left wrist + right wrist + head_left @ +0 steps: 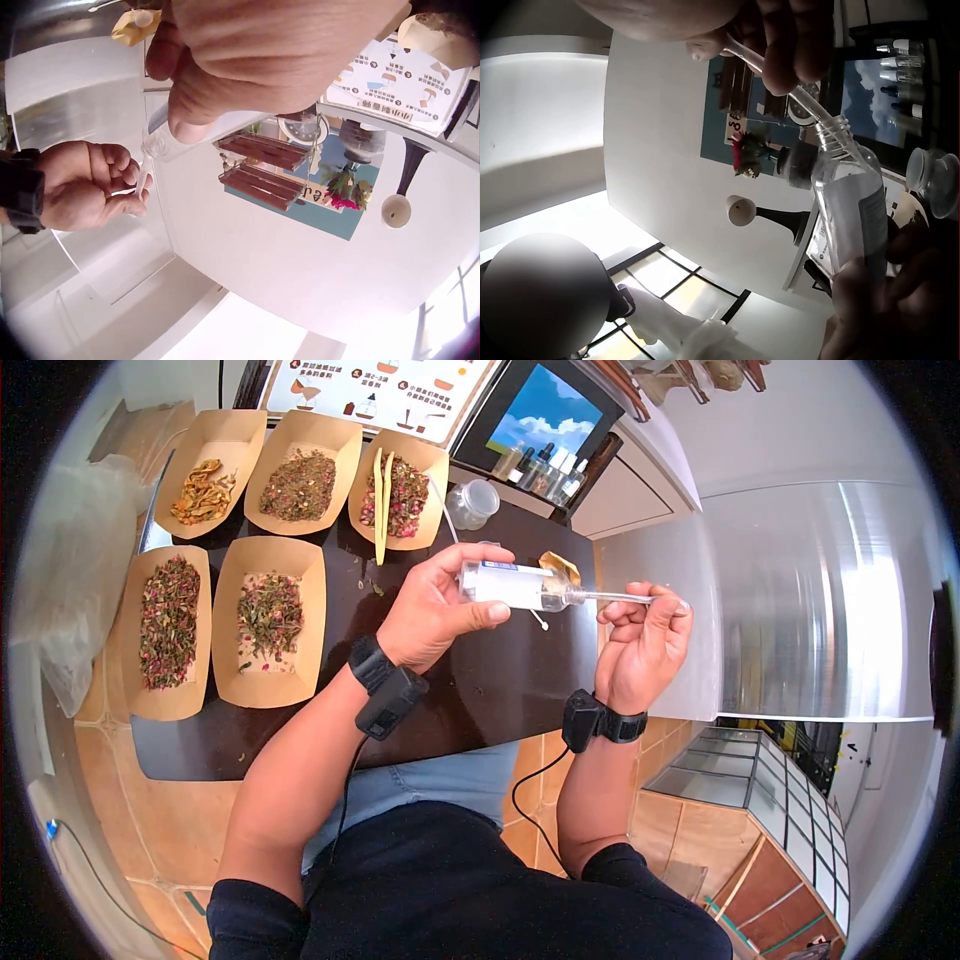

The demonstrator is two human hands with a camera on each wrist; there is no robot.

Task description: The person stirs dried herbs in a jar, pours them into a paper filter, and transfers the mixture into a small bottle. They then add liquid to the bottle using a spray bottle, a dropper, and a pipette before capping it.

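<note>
My left hand (440,605) grips a clear bottle (510,586) with a white label, fingers and thumb around its body. In the head view the bottle lies tilted on its side, its mouth toward the right. My right hand (645,650) pinches a thin clear plastic dropper (612,597) by its outer end. The right wrist view shows the dropper (806,101) running through the threaded neck into the bottle (847,210). A gold-coloured piece (560,567) shows just behind the bottle, partly hidden. Below the neck a thin stick with a white tip (543,624) peeks out.
Several paper trays (228,695) of dried petals and herbs stand on the dark table (430,705) at left. Yellow tongs (381,510) lie across one. Near the back are a clear jar (472,503), small bottles (545,470), a screen (540,415) and an instruction sheet (385,390).
</note>
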